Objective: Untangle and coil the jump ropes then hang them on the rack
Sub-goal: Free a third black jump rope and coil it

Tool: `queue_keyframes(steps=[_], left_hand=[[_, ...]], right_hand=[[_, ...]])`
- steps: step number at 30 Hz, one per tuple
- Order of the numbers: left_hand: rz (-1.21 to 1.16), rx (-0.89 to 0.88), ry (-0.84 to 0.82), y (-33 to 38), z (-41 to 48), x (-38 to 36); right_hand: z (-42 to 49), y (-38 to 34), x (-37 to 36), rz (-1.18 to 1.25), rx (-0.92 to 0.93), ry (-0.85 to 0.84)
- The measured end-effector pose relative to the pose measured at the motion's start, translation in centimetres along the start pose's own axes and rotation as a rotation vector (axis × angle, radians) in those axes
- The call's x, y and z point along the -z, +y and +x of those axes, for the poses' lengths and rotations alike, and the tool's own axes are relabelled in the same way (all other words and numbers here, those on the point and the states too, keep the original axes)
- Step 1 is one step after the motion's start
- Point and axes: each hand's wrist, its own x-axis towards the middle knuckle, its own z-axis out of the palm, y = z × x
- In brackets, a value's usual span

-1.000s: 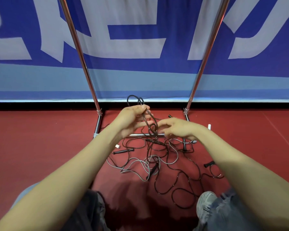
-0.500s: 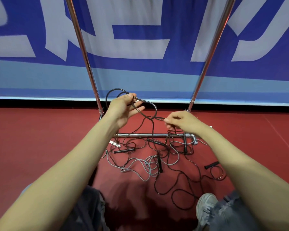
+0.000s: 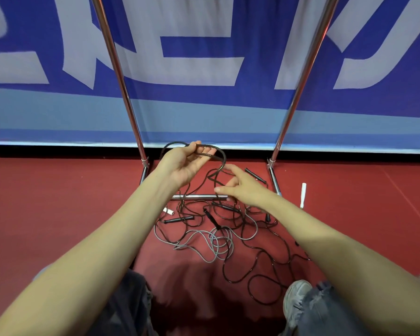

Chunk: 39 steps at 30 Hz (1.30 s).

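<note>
A tangle of jump ropes lies on the red floor between the rack's legs: a thin black rope (image 3: 260, 267) with black handles (image 3: 211, 218) and a grey rope (image 3: 204, 241). My left hand (image 3: 184, 163), palm up, holds raised loops of the black rope (image 3: 218, 154) between thumb and fingers. From those loops the cord drops into the pile. My right hand (image 3: 240, 187) hovers just right of the hanging strand with fingers spread and blurred, gripping nothing I can see. The chrome rack (image 3: 129, 103) stands behind, its top bar out of view.
The rack's right upright (image 3: 298, 93) and low crossbar (image 3: 197, 196) frame the pile. Two white handles (image 3: 303, 195) (image 3: 168, 210) lie on the floor. A blue and white banner (image 3: 204, 69) closes off the back. My knees and a grey shoe (image 3: 296, 301) sit at the bottom.
My left hand has turned palm up, keeping the black loops raised. My right hand has let go of the strand it pinched and moved left and down, fingers spread.
</note>
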Motion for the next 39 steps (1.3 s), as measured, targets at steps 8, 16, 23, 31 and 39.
queue_keyframes(steps=[8,16,23,31,39], left_hand=[[0.16,-0.147,0.01,0.6,1.2,0.8],[1.086,0.055,-0.325,-5.6,1.5,3.5],[0.932,-0.061,-0.348,-7.6,0.0,2.7],[1.005,-0.522,-0.281,-7.9,-0.3,3.5],[1.207,-0.434,-0.441,-8.7,0.1,4.0]], right_hand=[[0.0,-0.5,0.7,0.179,-0.011,-0.057],[-0.1,-3.1,3.4,0.411,-0.023,0.105],[-0.1,-4.2,4.9,0.547,-0.056,0.203],[0.0,-4.1,6.0,0.319,-0.064,0.379],[-0.2,-4.9,5.2,0.508,-0.072,0.265]])
